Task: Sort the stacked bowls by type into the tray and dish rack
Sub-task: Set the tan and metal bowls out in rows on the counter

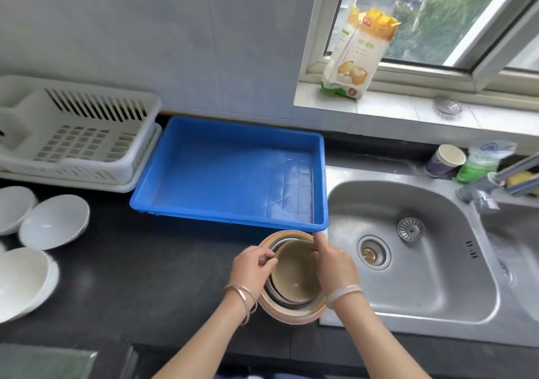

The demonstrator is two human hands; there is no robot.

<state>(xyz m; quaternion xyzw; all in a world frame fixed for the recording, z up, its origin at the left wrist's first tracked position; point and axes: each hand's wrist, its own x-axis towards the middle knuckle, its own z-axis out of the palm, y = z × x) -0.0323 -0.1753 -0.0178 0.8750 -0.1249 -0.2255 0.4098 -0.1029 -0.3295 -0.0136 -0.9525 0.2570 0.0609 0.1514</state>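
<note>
Yellow and white, the flour bag (pixel 358 54) stands on the windowsill at the upper right. It has a red logo patch near its top and a picture of steamed buns low on its front. Its printed characters are too small and blurred to read. The paper cup (pixel 446 159) and the green bag (pixel 478 162) behind the steel sink (pixel 437 300) carry markings that cannot be read either.

The stacked bowls (pixel 291 310) sit at the lower centre on the black table (pixel 145 262), just below the near right corner of the blue tray (pixel 218 180) and touching the sink's left edge. A pale outer bowl with an orange rim holds steel bowls, and a brown bowl (pixel 294 273) lies on top.

The left hand (pixel 250 267) has its thumb and fingers curled in a pinch on the stack's left rims; which bowl it grips cannot be told. The right hand (pixel 335 264) curls its fingers over the brown bowl's right rim. Silver bangles (pixel 242 297) ring the left wrist and a pale bangle (pixel 344 292) the right.

The white dish rack (pixel 78 133) stands at the left, beside the tray. White bowls (pixel 54 221) lie on the table below the rack.
</note>
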